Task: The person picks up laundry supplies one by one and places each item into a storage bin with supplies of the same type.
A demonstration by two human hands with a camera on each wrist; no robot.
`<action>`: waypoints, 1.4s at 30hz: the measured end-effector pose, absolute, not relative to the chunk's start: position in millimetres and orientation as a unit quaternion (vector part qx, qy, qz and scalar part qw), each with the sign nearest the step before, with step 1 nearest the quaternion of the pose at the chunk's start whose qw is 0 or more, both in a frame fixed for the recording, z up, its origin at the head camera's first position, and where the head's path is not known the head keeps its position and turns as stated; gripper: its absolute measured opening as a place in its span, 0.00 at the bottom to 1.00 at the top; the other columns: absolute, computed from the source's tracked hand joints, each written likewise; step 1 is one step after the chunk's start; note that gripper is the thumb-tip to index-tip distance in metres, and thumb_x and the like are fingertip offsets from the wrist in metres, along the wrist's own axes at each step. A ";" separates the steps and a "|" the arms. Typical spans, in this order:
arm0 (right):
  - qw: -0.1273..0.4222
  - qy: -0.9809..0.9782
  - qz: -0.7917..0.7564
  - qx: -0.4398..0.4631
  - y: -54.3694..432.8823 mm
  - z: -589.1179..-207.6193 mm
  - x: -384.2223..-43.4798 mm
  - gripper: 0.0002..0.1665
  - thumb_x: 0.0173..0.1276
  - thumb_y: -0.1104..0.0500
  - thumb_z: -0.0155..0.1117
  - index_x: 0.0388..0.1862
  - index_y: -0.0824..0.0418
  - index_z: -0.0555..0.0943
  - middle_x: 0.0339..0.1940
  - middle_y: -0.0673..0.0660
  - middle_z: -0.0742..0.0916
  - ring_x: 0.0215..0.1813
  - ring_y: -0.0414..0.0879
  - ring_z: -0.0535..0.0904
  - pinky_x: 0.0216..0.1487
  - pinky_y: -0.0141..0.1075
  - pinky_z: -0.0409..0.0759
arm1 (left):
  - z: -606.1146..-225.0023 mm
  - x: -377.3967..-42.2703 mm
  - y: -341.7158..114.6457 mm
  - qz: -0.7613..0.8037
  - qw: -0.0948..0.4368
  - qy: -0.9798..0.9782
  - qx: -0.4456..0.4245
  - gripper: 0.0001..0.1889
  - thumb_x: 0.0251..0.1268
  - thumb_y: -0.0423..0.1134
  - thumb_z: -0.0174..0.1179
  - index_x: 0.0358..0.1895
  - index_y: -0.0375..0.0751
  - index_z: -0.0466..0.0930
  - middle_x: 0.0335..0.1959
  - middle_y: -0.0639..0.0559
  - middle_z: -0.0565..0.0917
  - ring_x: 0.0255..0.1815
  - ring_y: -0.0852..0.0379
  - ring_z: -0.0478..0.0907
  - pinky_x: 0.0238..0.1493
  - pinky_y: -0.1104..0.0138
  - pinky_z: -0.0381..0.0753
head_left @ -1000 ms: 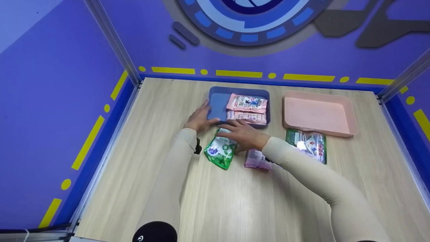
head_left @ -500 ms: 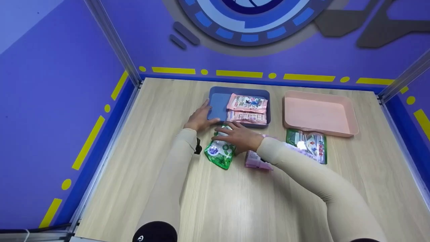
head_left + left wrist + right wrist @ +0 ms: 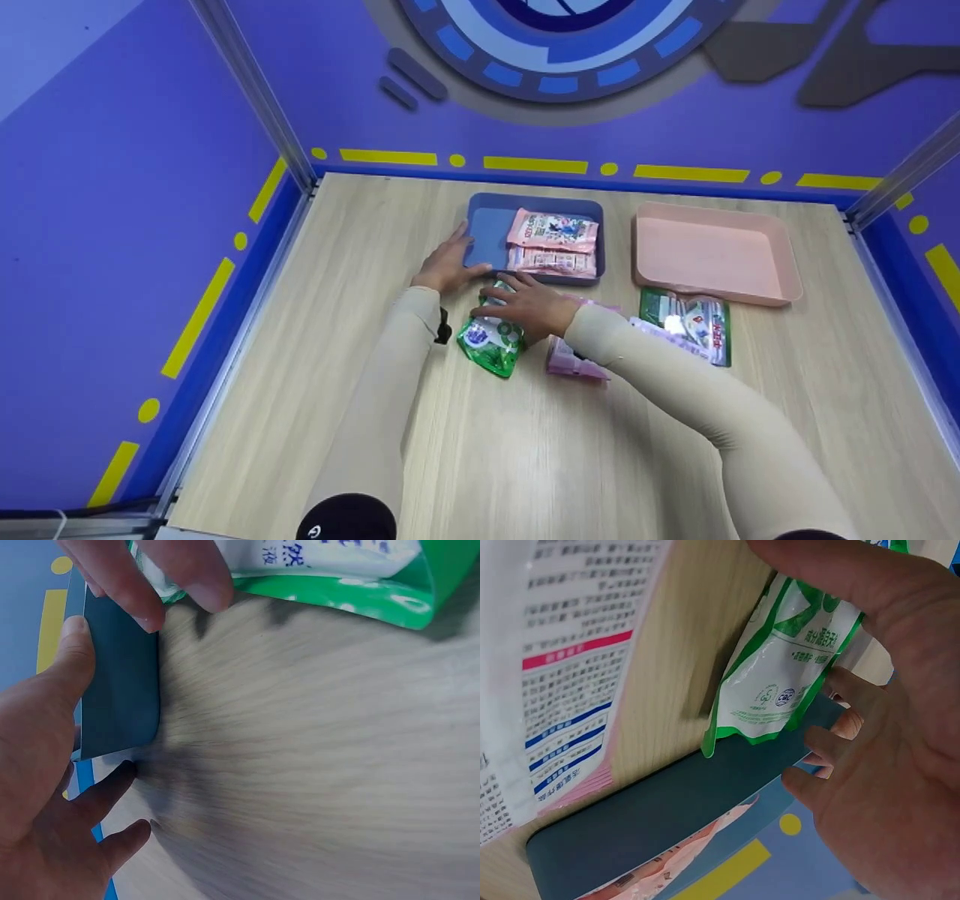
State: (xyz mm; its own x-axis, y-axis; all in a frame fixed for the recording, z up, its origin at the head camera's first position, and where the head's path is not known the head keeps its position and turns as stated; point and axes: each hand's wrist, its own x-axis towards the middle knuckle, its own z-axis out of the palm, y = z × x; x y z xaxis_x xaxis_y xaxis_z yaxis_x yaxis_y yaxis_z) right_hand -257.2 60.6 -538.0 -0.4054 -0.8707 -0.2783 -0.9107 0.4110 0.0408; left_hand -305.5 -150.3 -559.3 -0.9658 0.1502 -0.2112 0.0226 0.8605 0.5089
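Note:
My left hand point(image 3: 448, 266) rests at the front left corner of a blue tray point(image 3: 487, 225), its thumb along the front rim and its other fingers spread at the left side. Two pink packets point(image 3: 553, 231) lie in the tray's right half. Just in front of it my right hand point(image 3: 531, 306) spans a green-and-white refill pouch point(image 3: 491, 345), the fingers bent over its left edge and the thumb across the other side. The pouch's printed front point(image 3: 780, 667) shows in the right wrist view. A pink-purple packet point(image 3: 574, 360) sits partly under my right wrist.
To the right stands a pink tray point(image 3: 709, 259). A green-edged pouch point(image 3: 694, 326) lies at its front edge, partly covered by my right sleeve. Blue-purple walls point(image 3: 135, 247) bound the wooden table point(image 3: 495, 457) at the back and sides.
My right hand has shifted slightly left and toward me over the green-and-white pouch. More of the pink-purple packet's upper edge shows. The left hand and trays have stayed in place.

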 end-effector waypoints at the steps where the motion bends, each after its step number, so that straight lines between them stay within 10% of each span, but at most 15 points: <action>1: 0.110 0.834 0.094 -0.532 60.5 -538.2 -257.1 0.62 0.48 0.47 0.88 0.81 0.38 0.64 0.82 0.56 0.66 0.81 0.65 0.55 0.78 0.64 0.55 | -559.3 -305.3 -150.1 0.261 0.123 0.956 0.045 0.42 0.71 0.61 0.61 0.81 0.44 0.59 0.86 0.53 0.41 0.84 0.46 0.49 0.80 0.52 0.57; 42: 0.112 0.839 0.086 -0.525 56.0 -540.0 -260.0 0.62 0.48 0.51 0.89 0.80 0.39 0.65 0.78 0.57 0.70 0.80 0.63 0.58 0.78 0.62 0.56 | -561.8 -307.5 -150.8 0.262 0.120 0.956 0.048 0.44 0.71 0.62 0.62 0.81 0.43 0.59 0.86 0.53 0.41 0.83 0.45 0.50 0.80 0.51 0.57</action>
